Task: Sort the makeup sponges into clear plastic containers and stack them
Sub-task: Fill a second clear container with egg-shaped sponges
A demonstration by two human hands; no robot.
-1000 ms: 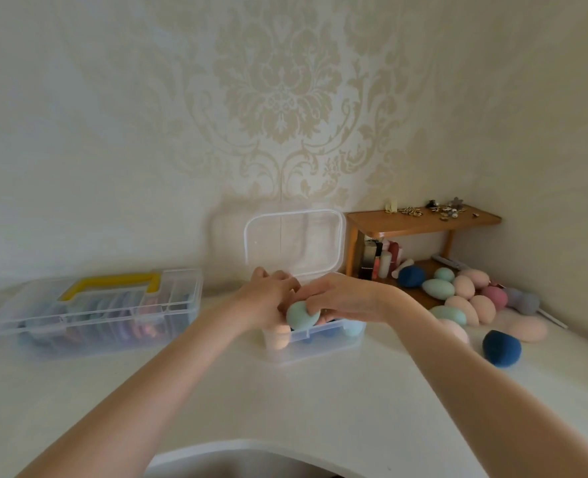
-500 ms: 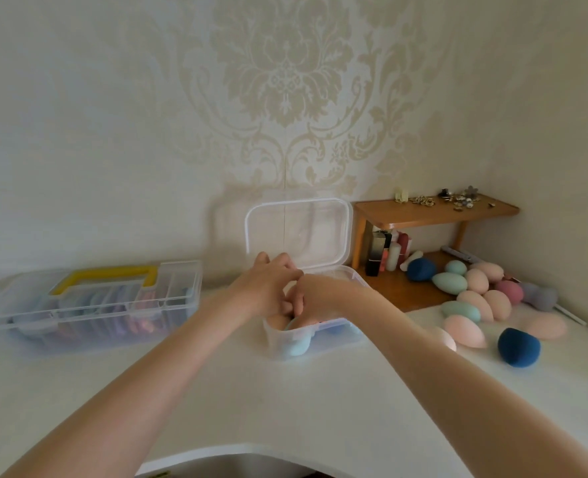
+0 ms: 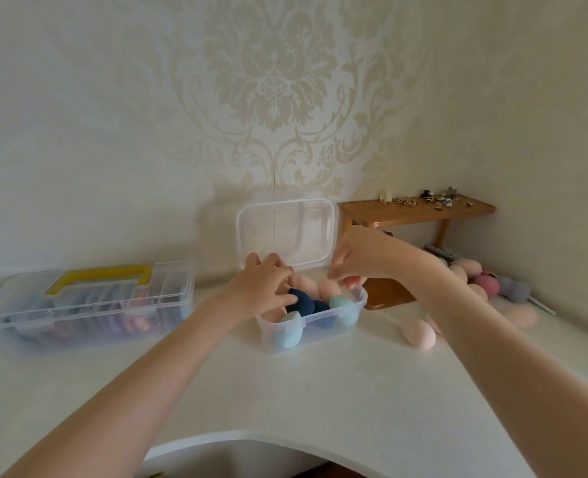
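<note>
A clear plastic container (image 3: 320, 331) stands mid-table with its lid (image 3: 285, 232) upright behind it. Inside lie a navy sponge (image 3: 303, 300), two mint sponges (image 3: 342, 305) and peach sponges (image 3: 329, 288). My left hand (image 3: 261, 288) rests in the container's left side, its fingers spread on the navy sponge. My right hand (image 3: 358, 260) hovers over the right rear corner. Its fingers hang down loosely, just above the peach sponges, and grip nothing I can see. Loose sponges lie to the right: a peach one (image 3: 418, 334), a pink one (image 3: 486, 286) and a grey one (image 3: 517, 291).
A closed clear organiser with a yellow handle (image 3: 89, 298) sits at the left. A small wooden shelf (image 3: 417, 213) with trinkets on top stands in the right corner against the wall. The white table's curved front edge (image 3: 251, 439) is near me.
My right hand carried a mint sponge into the container, let it go and rose above the box. My left hand stayed on the sponges. The camera came closer.
</note>
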